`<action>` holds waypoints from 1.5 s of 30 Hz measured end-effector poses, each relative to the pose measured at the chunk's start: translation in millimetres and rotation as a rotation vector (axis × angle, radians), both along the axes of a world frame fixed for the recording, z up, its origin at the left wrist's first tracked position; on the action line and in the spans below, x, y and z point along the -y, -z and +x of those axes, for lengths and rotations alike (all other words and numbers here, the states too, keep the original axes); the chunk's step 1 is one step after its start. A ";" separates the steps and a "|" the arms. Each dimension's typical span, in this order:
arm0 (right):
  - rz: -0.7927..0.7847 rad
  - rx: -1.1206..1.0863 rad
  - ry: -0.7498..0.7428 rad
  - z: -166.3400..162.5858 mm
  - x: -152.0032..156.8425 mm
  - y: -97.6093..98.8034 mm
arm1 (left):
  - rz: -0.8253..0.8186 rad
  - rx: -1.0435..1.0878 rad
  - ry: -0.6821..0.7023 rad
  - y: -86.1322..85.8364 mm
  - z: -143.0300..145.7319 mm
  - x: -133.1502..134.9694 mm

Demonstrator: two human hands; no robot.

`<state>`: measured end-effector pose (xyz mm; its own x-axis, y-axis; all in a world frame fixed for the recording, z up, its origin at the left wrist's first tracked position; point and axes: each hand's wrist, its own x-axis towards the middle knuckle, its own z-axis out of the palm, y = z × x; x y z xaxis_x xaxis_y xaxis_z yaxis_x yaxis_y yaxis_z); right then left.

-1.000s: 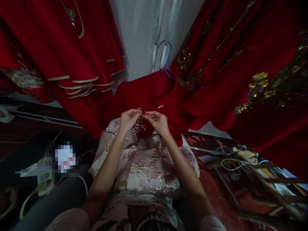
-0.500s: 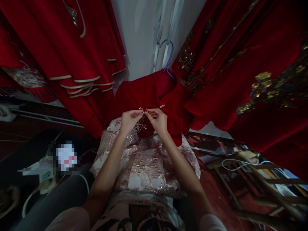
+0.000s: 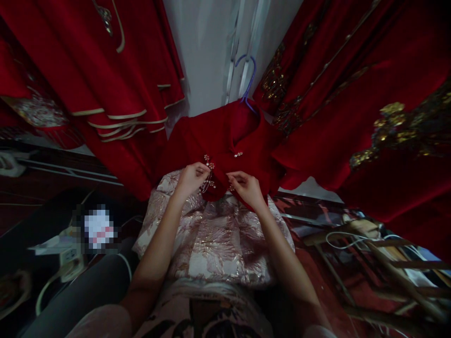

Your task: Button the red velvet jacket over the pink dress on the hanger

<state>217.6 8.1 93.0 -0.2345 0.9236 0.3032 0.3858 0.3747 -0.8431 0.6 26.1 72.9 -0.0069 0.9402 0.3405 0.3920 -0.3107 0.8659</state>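
Observation:
A short red jacket (image 3: 197, 136) on a purple hanger (image 3: 251, 82) lies spread in front of me, over a shiny pale pink brocade cloth (image 3: 211, 234) on my lap. My left hand (image 3: 192, 180) pinches at a beaded ornament (image 3: 209, 163) with hanging strands on the jacket's left front. Apart from it, my right hand (image 3: 247, 188) is closed in a pinch at the other front edge, beside a small beaded piece partly hidden by the fingers. What the right fingertips hold is too small to tell. Another beaded clasp (image 3: 238, 154) sits higher, below the collar.
Red garments with pale piping (image 3: 127, 115) hang at the left, and red garments with gold decoration (image 3: 391, 117) at the right. A power strip (image 3: 70, 263) with cables lies at the lower left. A wooden rack (image 3: 352, 267) stands at the right.
My hands were together at the beaded ornament. The right hand has moved right and slightly down, away from the left, which stays near the ornament. More of the jacket's front now shows between them.

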 end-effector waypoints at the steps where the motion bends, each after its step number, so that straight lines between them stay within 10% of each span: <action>1: 0.000 0.057 -0.001 7.3 0.8 0.5 | -0.037 -0.058 0.073 2.8 -1.3 1.7; 11: -0.054 0.416 -0.036 28.1 -0.8 0.2 | -0.116 -0.541 0.241 24.3 15.6 11.7; 19: -0.061 0.484 -0.072 24.0 0.2 6.8 | -0.047 -0.547 0.102 26.3 17.6 7.7; 28: -0.107 0.406 -0.133 28.6 -5.1 12.3 | -0.070 -1.029 0.028 32.4 16.9 0.4; 39: 0.014 0.421 0.089 7.5 -8.9 27.8 | 0.009 -0.723 0.125 20.8 13.2 9.5; 45: -0.019 0.223 -0.077 -9.9 -11.5 43.3 | -0.035 -0.460 0.165 27.7 7.7 12.1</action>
